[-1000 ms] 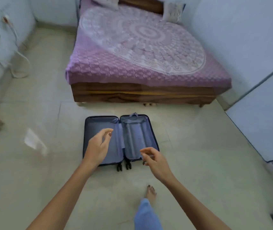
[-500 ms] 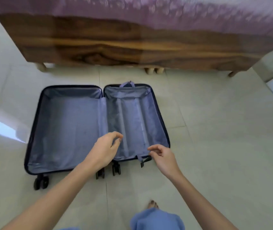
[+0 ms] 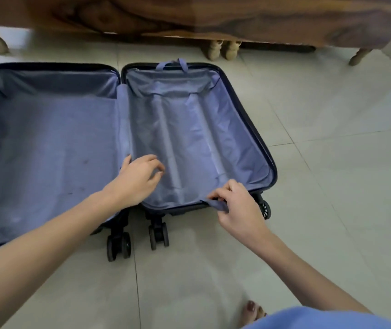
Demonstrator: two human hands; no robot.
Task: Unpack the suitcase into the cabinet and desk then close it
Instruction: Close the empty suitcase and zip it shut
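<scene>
Suitcase [image 3: 123,143] halves lie open flat on the pale tiled floor [image 3: 332,186], just in front of the wooden bed frame [image 3: 213,15]. Both halves are lined with soft blue cloth, and nothing can be seen in them. At the suitcase's near edge the black wheels [image 3: 118,245] stick out toward the person. A small blue loop [image 3: 172,64] stands up at the suitcase's far edge, close to the bed's short legs [image 3: 220,49].

The right hand [image 3: 238,208] is at the near corner of the suitcase's right half. Its fingers are pinched tight on a little blue cloth tab [image 3: 219,206] at the rim there. The left hand [image 3: 140,179] hangs over the middle of the suitcase, near the fold between the halves. Its fingers are loosely curled and hold nothing.

Nearer than the suitcase, a bare foot [image 3: 252,313] rests on the floor beside a blue trouser leg [image 3: 320,319].
</scene>
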